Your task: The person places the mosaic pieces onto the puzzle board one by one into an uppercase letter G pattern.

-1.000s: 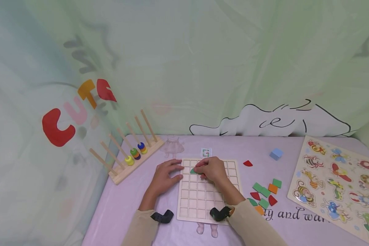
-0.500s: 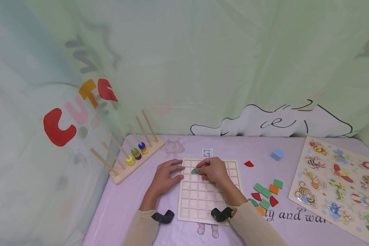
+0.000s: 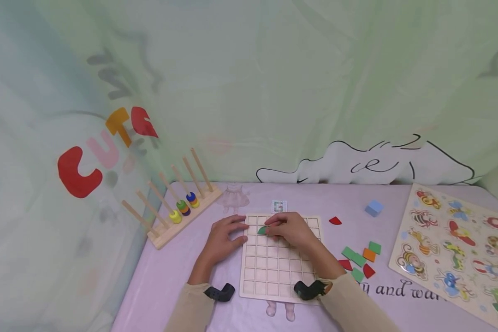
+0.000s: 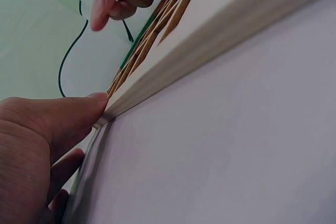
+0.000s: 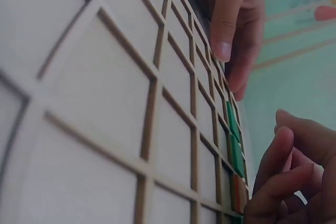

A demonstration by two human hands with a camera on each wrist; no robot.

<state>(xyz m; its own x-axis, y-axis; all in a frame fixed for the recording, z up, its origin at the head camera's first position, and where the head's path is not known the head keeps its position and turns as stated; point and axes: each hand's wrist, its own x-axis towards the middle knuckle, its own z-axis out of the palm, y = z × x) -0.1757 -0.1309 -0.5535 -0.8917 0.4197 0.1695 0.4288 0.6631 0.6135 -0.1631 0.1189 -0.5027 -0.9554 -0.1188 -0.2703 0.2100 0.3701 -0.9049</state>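
The wooden grid board [image 3: 260,278] lies flat before me. My left hand [image 3: 225,235] rests at its left edge, thumb and fingertips against the rim. A green quarter-circle tile [image 3: 261,230] sits in a cell near the board's upper left. Over the board's upper part, my right hand [image 3: 290,229] is just beside that tile, with fingers loosely bent. Nothing shows between those fingers in either wrist view. In the right wrist view, green tiles [image 5: 237,156] and an orange tile [image 5: 239,192] lie in cells along the far side; my right hand partly hides that row.
A small pattern card [image 3: 279,206] lies behind the board. Loose green, orange and red tiles [image 3: 358,259] are scattered to the right, with a blue block [image 3: 374,208] behind them. An insect puzzle board [image 3: 452,249] lies far right; a wooden peg rack [image 3: 182,219] stands left.
My right forearm and wrist have swung a little to the right, covering some loose tiles. The right fingers have come off the green quarter-circle tile, which stays put. My left hand has not moved.
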